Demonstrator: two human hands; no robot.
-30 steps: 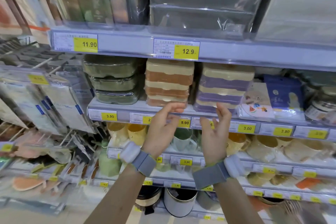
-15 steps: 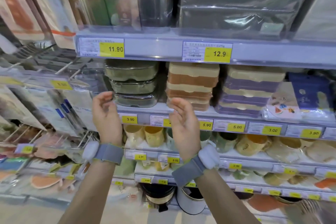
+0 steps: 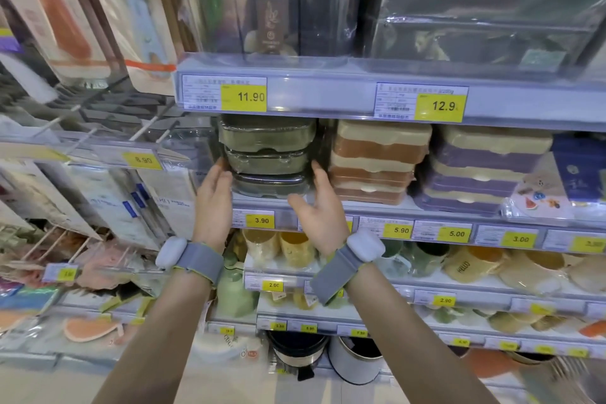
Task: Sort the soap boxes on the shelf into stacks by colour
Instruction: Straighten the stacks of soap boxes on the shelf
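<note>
Both hands are up at the shelf (image 3: 426, 208) with the soap boxes. The left hand (image 3: 213, 193) stands edge-on at the left side of the stack of three dark olive-green plastic soap boxes (image 3: 267, 159), fingers straight and together, fingertips against the middle box's left end. The right hand (image 3: 319, 207) flanks the stack's right side, palm turned inward, fingers straight, thumb spread out low toward the bottom box; whether its fingertips actually touch the stack cannot be told. Neither hand is curled round anything.

The green stack sits at the left end of the shelf, above the yellow price tag reading 3.90 (image 3: 261, 220). Just beside it to the right stands the stack of orange-brown boxes with cream lids (image 3: 377, 162), and next along is the stack of purple boxes with cream lids (image 3: 485, 167), three colours in three separate piles.

Each wrist carries a grey fabric band with a white pod (image 3: 364, 248). On the shelf above there is a clear storage container with a white lid (image 3: 267, 3), with a yellow 11.90 tag (image 3: 244, 97) below it. Below the soap shelf, yellow and green cups (image 3: 292, 248) line the next tier.
</note>
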